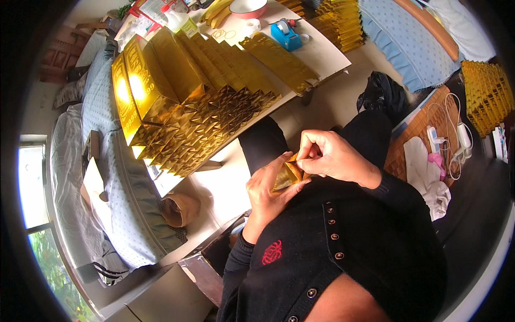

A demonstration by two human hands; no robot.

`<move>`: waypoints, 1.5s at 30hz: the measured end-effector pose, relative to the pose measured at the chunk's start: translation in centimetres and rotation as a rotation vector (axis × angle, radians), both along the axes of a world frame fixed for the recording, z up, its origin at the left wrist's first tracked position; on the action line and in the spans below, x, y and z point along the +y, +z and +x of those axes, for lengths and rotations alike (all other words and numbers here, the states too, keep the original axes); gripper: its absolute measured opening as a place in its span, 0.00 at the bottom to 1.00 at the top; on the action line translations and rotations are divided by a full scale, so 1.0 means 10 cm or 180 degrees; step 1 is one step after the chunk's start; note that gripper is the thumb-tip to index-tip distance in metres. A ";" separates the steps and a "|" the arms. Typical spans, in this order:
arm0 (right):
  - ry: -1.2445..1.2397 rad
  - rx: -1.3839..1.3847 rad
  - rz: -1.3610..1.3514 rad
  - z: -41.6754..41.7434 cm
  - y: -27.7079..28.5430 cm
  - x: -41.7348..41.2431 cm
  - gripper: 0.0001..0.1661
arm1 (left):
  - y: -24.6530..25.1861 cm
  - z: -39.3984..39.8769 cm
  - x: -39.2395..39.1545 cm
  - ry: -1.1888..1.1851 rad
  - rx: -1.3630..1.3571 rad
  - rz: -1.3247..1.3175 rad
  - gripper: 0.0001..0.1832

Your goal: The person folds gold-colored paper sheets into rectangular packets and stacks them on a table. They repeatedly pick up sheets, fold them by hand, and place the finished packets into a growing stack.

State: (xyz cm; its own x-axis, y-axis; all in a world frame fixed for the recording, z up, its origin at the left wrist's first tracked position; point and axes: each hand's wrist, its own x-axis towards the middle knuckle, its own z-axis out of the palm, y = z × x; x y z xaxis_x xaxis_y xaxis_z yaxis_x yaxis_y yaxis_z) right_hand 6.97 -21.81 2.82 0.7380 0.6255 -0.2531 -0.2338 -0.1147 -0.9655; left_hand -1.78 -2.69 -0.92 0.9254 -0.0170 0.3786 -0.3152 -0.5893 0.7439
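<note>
My left hand [267, 187] grips a gold foil-paper piece [285, 177] over my lap, thumb along its far side and fingers beneath. The piece is folded into a hollow shape with an angular end. My right hand [332, 157] pinches the edge of that end between thumb and forefinger; its other fingers are curled. Beyond my hands, a stack of folded gold paper bars [193, 124] with pointed ends rests on the table. Flat gold paper strips [281, 64] lie to the right of the stack.
On the white table [336, 60] are a blue tape dispenser [286, 36], a red-rimmed bowl [248, 9], bananas [219, 12] and a bottle [179, 22]. More folded gold paper [487, 94] stands at right, near a power strip [433, 137] and white cloth [422, 177]. A black plastic bag [382, 94] hangs beyond my knee.
</note>
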 end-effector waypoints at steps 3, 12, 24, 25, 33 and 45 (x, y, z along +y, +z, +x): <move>-0.0016 -0.0092 0.0007 0.00 0.00 -0.01 0.09 | -0.01 0.01 -0.01 0.0000 -0.0045 0.0020 0.37; -0.0048 0.0748 0.0886 -0.02 -0.13 -0.05 0.08 | -0.01 -0.02 -0.01 -0.0138 0.0236 -0.0208 0.37; -0.0073 0.1008 0.0719 -0.03 -0.12 -0.05 0.14 | -0.04 0.00 -0.05 -0.0086 0.0070 -0.0182 0.37; -0.0046 0.0977 0.0727 -0.03 -0.13 -0.06 0.13 | -0.04 0.01 -0.05 -0.0098 0.0057 -0.0184 0.37; -0.1299 0.0950 0.0238 0.00 -0.41 -0.45 0.29 | -0.02 0.19 -0.12 -0.1760 0.0257 -0.1335 0.24; -0.0992 0.0396 0.1498 0.34 -0.58 -0.42 0.37 | 0.08 0.26 0.13 -0.1257 0.0145 -0.0154 0.23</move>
State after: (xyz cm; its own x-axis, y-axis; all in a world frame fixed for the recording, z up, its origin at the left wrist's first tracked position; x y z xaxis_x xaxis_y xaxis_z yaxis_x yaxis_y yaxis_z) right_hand 10.35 -26.04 -2.98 0.8880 0.4496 -0.0968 -0.3027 0.4128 -0.8590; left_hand 0.84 -1.43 -0.14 0.8670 -0.3580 0.3465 -0.4766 -0.3933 0.7862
